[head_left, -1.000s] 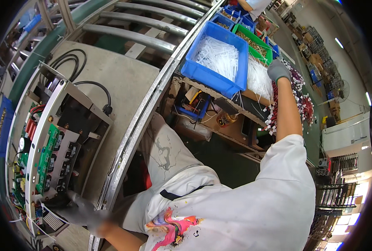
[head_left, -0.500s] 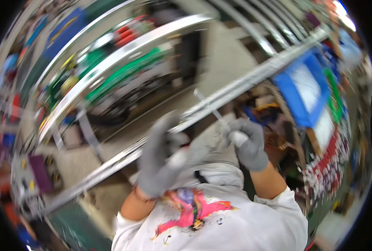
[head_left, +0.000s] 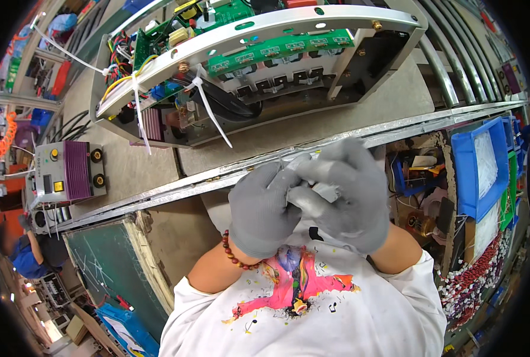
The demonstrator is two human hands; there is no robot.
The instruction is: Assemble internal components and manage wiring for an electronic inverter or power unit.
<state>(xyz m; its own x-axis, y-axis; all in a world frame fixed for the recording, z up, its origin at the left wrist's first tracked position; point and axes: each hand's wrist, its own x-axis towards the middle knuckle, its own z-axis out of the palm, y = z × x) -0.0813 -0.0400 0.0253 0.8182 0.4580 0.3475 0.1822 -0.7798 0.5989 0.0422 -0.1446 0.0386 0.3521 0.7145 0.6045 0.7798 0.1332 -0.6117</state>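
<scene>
Gloved L hand (head_left: 262, 208) & R hand (head_left: 351, 193) meet at near edge of surface (head_left: 402, 98), fingers bent inward; can't tell what, if anything, they grip. Open electronics unit (head_left: 348, 18) w/ white cable ties (head_left: 211, 110) sits nr that edge. Step: prob. two-handed fingerwork; next calls for steady pinch.

The left hand (head_left: 259, 214) and right hand (head_left: 357, 199), both grey-gloved, meet in front of the torso (head_left: 301, 333) — 2 sets of curled fingers (head_left: 309, 202) turned toward each other, the right set partly blurred. The left forearm (head_left: 214, 268) and right forearm (head_left: 401, 250) angle inward — how far the fingers close is unclear.
</scene>
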